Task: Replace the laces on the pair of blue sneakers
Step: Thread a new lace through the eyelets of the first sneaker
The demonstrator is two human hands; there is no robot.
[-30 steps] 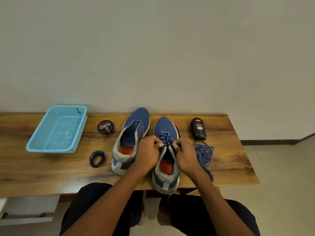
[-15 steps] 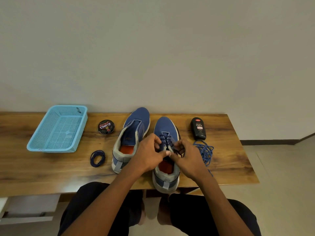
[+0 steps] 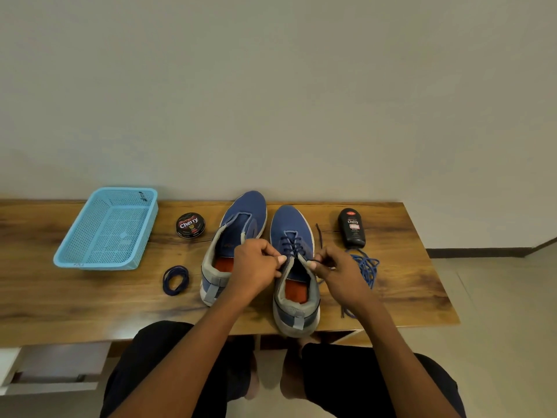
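Note:
Two blue sneakers stand side by side on the wooden table. The left sneaker [image 3: 241, 218] has no lace. The right sneaker [image 3: 289, 224] carries a dark navy lace [image 3: 291, 244] crossed through its upper eyelets. My left hand [image 3: 256, 268] pinches the left eyelet edge of the right sneaker. My right hand [image 3: 337, 273] pinches the lace at the shoe's right side, and the lace's free end [image 3: 320, 236] trails up past the shoe. A coiled dark navy lace [image 3: 175, 279] lies left of the shoes. A loose pile of brighter blue laces [image 3: 366, 267] lies to the right.
A light blue plastic basket [image 3: 105, 260] sits at the table's left. A round Cherry polish tin [image 3: 190, 225] stands behind the coiled lace. A black Cherry polish bottle [image 3: 351, 227] lies at the back right. The table's front edge [image 3: 90, 336] runs above my knees.
My right hand has drawn away to the right with the lace, and its free end now lies out beside the shoe. My left hand stays at the eyelet edge.

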